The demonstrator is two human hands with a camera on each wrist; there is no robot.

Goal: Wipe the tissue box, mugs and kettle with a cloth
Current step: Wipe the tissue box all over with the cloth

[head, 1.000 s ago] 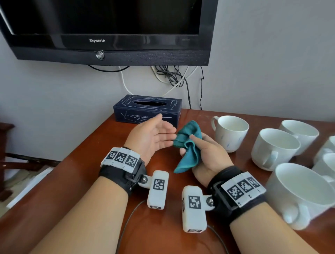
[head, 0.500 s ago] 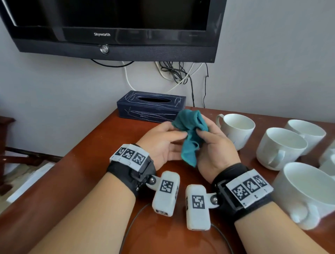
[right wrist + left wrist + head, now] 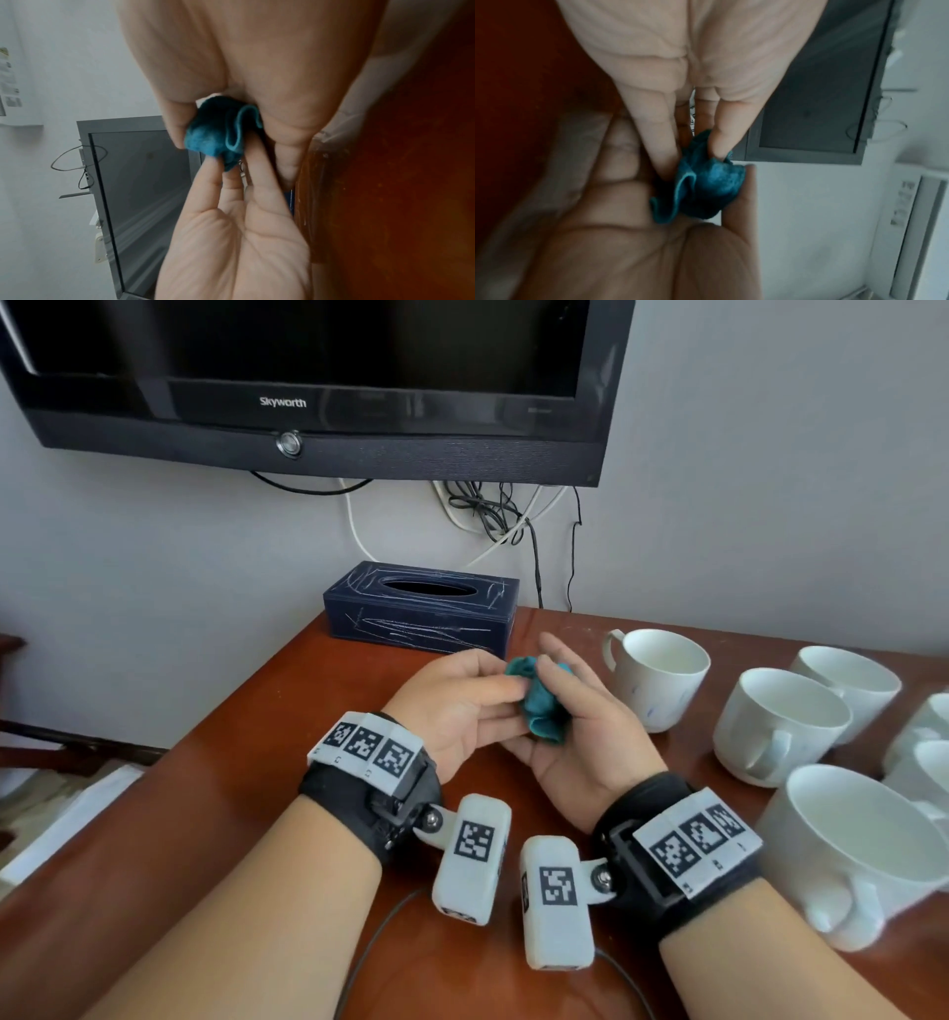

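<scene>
Above the brown worktop (image 3: 267, 793), two hands are holding a small teal cloth (image 3: 539, 706) that is scrunched into a ball. The left hand (image 3: 457, 706) is pinching the cloth with its thumb and fingertips (image 3: 718, 142). The right hand (image 3: 575, 726) is cupping the cloth in its palm, with its thumb pressing on the top and its other fingers stretching out almost straight. Behind the hands, a dark blue tissue box (image 3: 418, 608) is sitting by the wall, near the cloth but not touching it. To the right, white mugs (image 3: 657, 675) are standing on the worktop, and the closest one (image 3: 862, 845) is sitting just beside the right wrist. A black TV (image 3: 318, 382) is hanging on the wall above.
</scene>
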